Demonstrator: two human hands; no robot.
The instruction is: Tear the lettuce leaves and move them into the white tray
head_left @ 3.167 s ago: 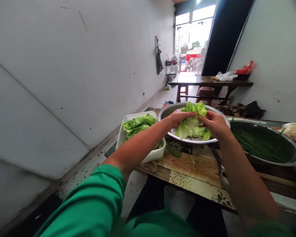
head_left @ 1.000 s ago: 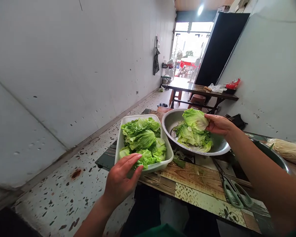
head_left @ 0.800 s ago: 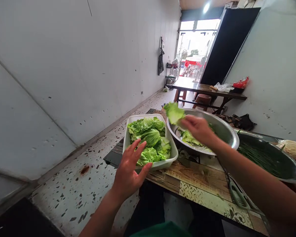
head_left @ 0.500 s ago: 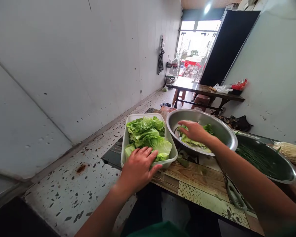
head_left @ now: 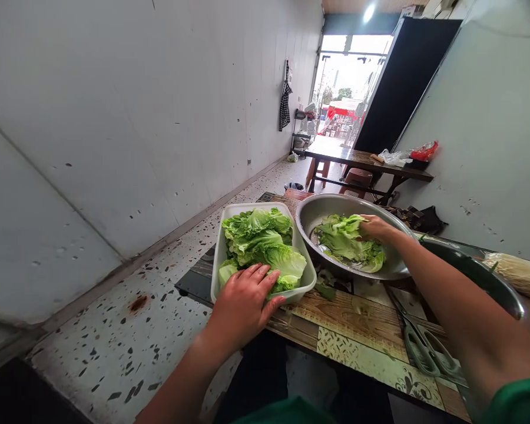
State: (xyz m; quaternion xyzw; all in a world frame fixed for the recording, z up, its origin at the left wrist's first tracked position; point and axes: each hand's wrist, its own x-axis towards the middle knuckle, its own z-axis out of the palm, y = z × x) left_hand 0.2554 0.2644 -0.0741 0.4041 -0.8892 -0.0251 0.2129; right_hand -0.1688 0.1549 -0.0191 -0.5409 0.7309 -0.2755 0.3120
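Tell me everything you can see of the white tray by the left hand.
The white tray is rectangular with rounded corners and looks like plastic. It sits level at the table's near left corner, beside the metal bowl, and is heaped above its rim with green lettuce leaves. The left hand lies palm down over its near edge, fingers spread on the leaves.

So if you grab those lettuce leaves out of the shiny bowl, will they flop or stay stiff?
Probably floppy: the lettuce leaves in the metal bowl look thin and ruffled, sagging over each other. Likely light too. They may tear easily under the right hand, and could be slippery if wet.
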